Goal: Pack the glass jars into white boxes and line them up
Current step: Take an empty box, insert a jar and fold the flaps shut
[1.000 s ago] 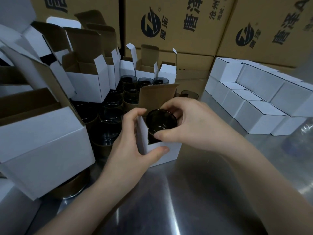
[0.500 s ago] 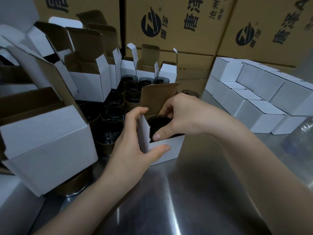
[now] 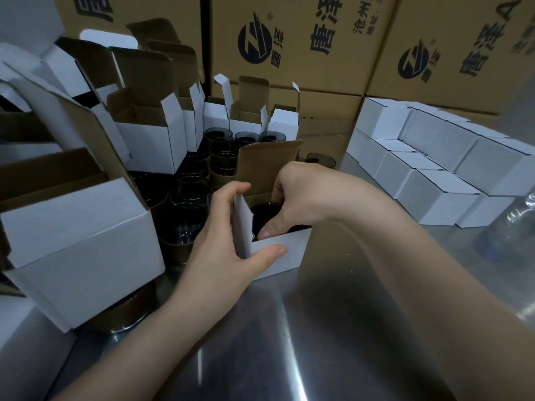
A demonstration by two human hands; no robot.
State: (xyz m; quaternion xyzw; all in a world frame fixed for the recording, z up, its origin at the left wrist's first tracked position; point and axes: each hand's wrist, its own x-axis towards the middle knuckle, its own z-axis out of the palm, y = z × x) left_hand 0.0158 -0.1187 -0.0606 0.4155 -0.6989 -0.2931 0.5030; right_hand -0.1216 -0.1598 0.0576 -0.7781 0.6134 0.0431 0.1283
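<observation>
1. Glass jar [image 3: 265,214]: centre frame, inside open white box [image 3: 285,250]; right hand [image 3: 304,195] fingers curled round it.
2. Left hand [image 3: 223,250]: pinches box's left corner edge.
3. Steel table [image 3: 289,328]: spreads below box's front edge.

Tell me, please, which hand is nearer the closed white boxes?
Right. The right hand holds a jar in the open box, left of the closed boxes; the left hand grips that box's corner, farther off.

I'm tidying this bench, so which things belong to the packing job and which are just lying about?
In the job: left hand holding the open white box; right hand gripping a dark glass jar inside it; loose jars; empty open boxes; closed boxes lined up at right.
Just there: brown cartons behind; plastic bottle at right edge.
</observation>
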